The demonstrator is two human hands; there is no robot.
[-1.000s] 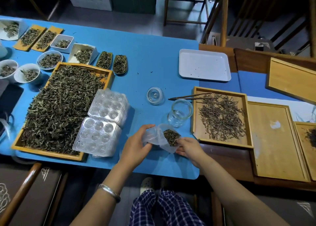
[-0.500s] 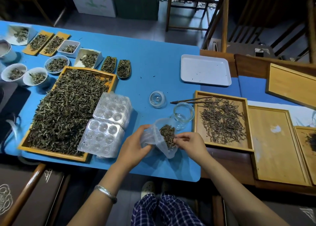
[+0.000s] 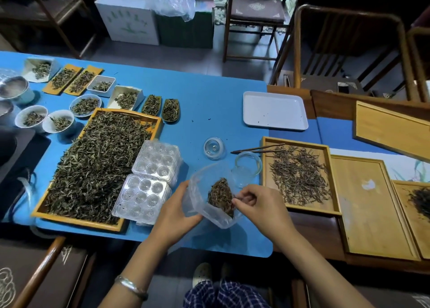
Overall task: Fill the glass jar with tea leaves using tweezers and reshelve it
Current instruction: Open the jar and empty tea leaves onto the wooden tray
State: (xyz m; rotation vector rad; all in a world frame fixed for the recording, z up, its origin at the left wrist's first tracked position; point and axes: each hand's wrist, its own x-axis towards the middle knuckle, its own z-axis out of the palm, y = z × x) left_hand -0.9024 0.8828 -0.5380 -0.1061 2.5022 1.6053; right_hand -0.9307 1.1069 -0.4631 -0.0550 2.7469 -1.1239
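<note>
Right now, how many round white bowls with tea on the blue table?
3. One above the big tray's top-left corner; two side by side left of that tray: and. Metal cups at the far left edge are cut off; contents unclear.

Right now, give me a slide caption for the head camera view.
Both hands, left and right, hold a plastic bag of tea leaves beside the empty glass jar; tweezers lie unused.
</note>
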